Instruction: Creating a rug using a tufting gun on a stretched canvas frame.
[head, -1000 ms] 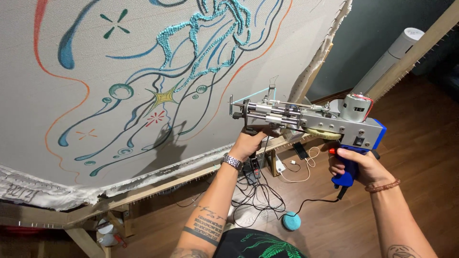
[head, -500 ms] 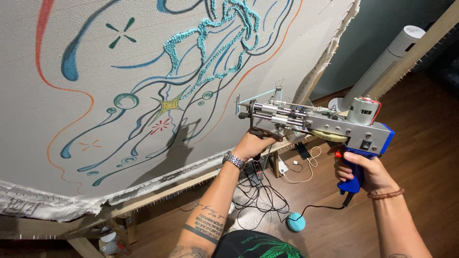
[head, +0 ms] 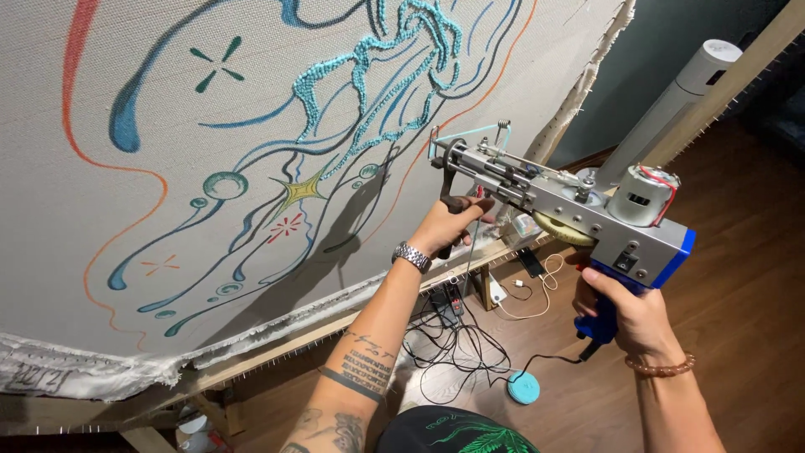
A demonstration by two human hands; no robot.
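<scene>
We grip the grey metal tufting gun (head: 558,205) with both hands, left hand (head: 449,225) closed on its front handle, right hand (head: 625,315) on the blue grip, steadying its needle near the stretched white cloth (head: 168,168).

A single head-worn camera looked down and forward from close range past both forearms toward the stretched cloth (head: 251,168) and wooden floor (head: 738,252).

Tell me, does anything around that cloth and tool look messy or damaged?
Two things stand out. The cloth has a ragged, fraying lower edge hanging loose over the wooden frame. On the floor, black cables lie in a loose tangle beneath the tool. The tool itself looks sound.
</scene>
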